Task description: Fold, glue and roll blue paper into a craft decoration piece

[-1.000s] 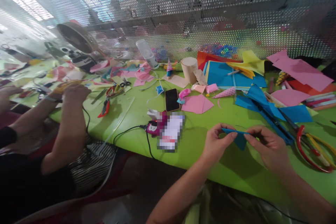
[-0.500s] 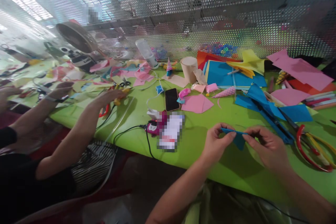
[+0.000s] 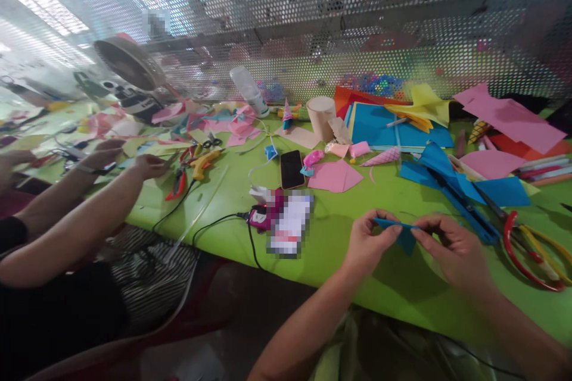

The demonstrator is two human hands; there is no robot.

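A small piece of blue felt or paper (image 3: 406, 239) is stretched between my two hands, just above the green tabletop (image 3: 330, 274). My left hand (image 3: 370, 244) pinches its left end between thumb and fingers. On the other end, my right hand (image 3: 453, 250) has a similar pinch, and the middle of the piece hangs down in a point. Close to my right hand lie a blue stapler-like tool (image 3: 467, 208) and scissors with red and yellow handles (image 3: 512, 238). Blue offcuts (image 3: 509, 190) spread behind them.
Left of my hands are a phone with a lit screen (image 3: 290, 229), a dark phone (image 3: 292, 169) and a magenta power block (image 3: 261, 218) with cords. Pink sheets (image 3: 335, 176) and a roll (image 3: 322, 118) stand behind. A co-worker's arm (image 3: 102, 196) reaches near a yellow glue gun (image 3: 205, 164).
The co-worker's hand has let go of the yellow glue gun and drawn back to the left. My hands and the blue piece stay almost where they were.
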